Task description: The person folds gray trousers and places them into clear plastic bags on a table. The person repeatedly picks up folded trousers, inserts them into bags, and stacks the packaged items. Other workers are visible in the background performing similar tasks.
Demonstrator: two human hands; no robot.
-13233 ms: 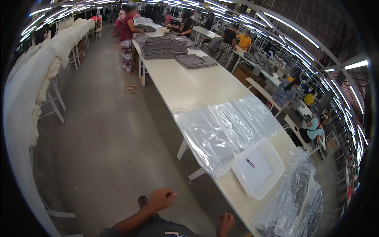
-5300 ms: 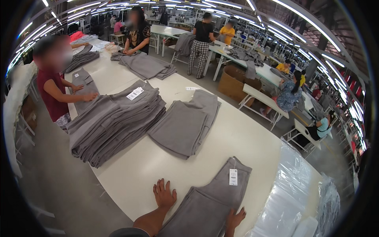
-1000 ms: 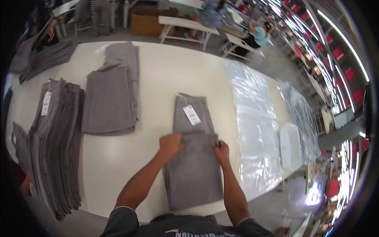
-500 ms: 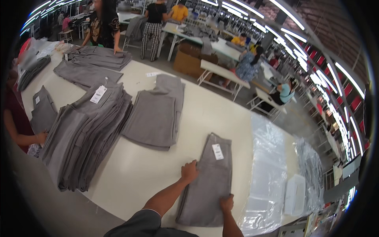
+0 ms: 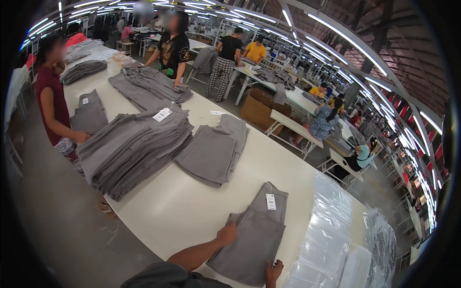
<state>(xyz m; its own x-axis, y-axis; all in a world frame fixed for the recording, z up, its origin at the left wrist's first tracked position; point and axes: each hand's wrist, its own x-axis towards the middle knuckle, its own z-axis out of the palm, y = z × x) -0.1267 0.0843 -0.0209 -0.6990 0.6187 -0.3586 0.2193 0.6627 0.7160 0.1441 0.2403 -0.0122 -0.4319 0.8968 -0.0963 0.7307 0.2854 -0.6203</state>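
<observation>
A folded pair of grey trousers (image 5: 254,235) with a white tag lies flat on the white table (image 5: 173,211) in front of me. My left hand (image 5: 226,234) rests on the garment's left edge, fingers pressing the fabric. My right hand (image 5: 273,271) lies on its near right corner. Neither hand lifts the cloth. Both forearms enter from the bottom edge.
A tall stack of grey trousers (image 5: 132,146) and a smaller pile (image 5: 213,153) lie further along the table. Clear plastic bags (image 5: 326,230) lie to the right. A person in a dark red top (image 5: 53,103) stands at the left edge; other workers stand further back.
My view has swung up toward the far end of the table. My hands stay on the same folded trousers, shifting slightly along its edges.
</observation>
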